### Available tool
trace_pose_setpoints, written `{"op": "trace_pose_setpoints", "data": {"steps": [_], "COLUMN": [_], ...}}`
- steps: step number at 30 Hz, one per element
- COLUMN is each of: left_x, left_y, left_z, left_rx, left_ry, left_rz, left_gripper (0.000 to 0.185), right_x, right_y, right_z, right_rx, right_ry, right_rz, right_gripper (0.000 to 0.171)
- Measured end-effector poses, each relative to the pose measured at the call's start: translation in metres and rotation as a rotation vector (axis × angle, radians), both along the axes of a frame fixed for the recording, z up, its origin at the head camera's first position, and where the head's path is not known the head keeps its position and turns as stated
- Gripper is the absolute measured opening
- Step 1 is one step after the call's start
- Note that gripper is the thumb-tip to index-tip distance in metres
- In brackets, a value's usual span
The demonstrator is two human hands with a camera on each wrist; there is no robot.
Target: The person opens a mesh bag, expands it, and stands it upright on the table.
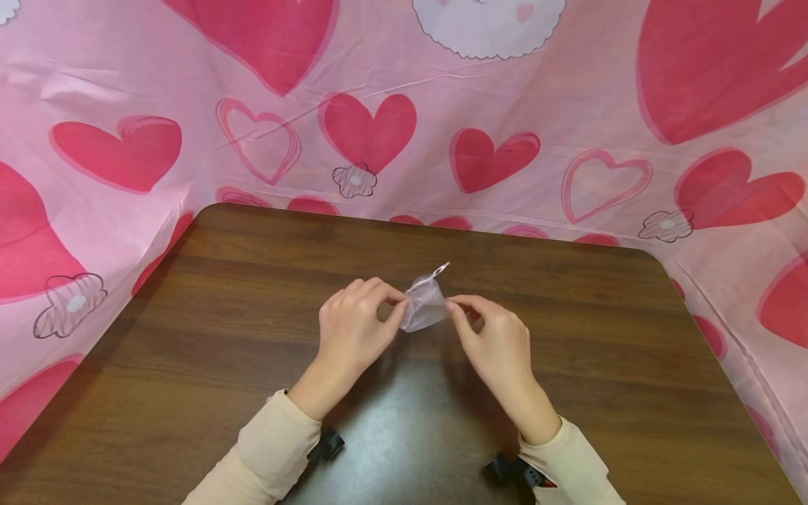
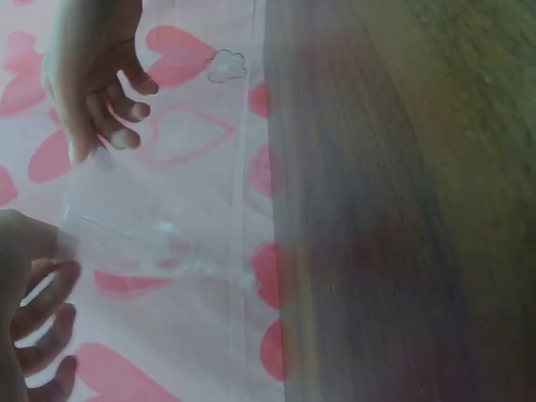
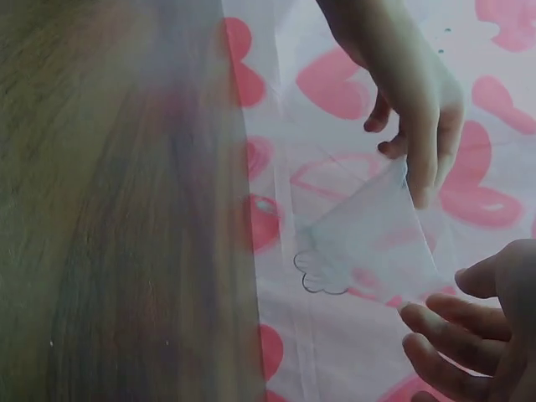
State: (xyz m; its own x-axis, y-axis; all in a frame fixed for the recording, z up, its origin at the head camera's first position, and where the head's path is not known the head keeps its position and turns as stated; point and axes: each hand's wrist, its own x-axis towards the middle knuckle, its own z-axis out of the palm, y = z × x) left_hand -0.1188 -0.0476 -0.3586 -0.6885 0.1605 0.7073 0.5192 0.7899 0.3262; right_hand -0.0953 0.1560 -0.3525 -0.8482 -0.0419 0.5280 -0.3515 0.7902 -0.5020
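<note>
A small sheer whitish pouch [image 1: 426, 306] is stretched between the two hands above the table. A thin white drawstring [image 1: 441, 269] sticks out from its far side. My left hand [image 1: 356, 319] pinches the pouch's left edge between thumb and forefinger. On the opposite side, my right hand [image 1: 499, 340] pinches the right edge the same way. In the right wrist view the see-through pouch [image 3: 368, 239] hangs flat, and the patterned cloth shows through it. The left wrist view is hazy, but the pouch [image 2: 126, 222] spans both hands there too. Nothing can be made out inside it.
A dark brown wooden table [image 1: 252, 245] with rounded far corners lies under the hands. Pink cloth [image 1: 429, 154] printed with red hearts hangs around its back and sides. A black strap device [image 1: 326, 446] sits at the left wrist, and another [image 1: 508, 470] at the right.
</note>
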Motion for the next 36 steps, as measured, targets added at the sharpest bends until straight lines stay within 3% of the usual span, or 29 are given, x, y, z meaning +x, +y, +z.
{"op": "trace_pose_setpoints", "data": {"steps": [6,10,16,19,23,27,36], "left_x": [-0.001,0.000,0.000,0.000,-0.001,-0.003,-0.007], "left_y": [0.001,0.002,0.005,0.005,0.003,-0.001,-0.008], "left_z": [0.001,0.000,-0.004,-0.006,-0.008,-0.010,-0.008], "left_rx": [0.000,-0.016,-0.082,-0.125,-0.160,-0.187,-0.068], "left_ry": [0.091,0.119,0.201,0.203,0.131,0.005,-0.294], "left_rz": [-0.073,-0.114,-0.252,-0.299,-0.304,-0.272,-0.096], "left_gripper": [0.006,0.011,0.009,0.008,0.012,0.015,0.020], "right_x": [-0.010,-0.016,-0.022,-0.024,-0.026,-0.027,-0.028], "right_y": [0.007,0.009,0.011,0.012,0.015,0.018,0.022], "right_z": [0.001,-0.001,-0.008,-0.010,-0.010,-0.009,-0.016], "right_rx": [-0.243,-0.330,-0.415,-0.468,-0.450,-0.394,-0.233], "right_ry": [-0.279,-0.410,-0.473,-0.460,-0.413,-0.375,-0.343], "right_rz": [0.035,0.064,0.089,0.094,0.074,0.047,0.103], "right_gripper": [0.026,0.031,0.026,0.023,0.020,0.019,0.015]}}
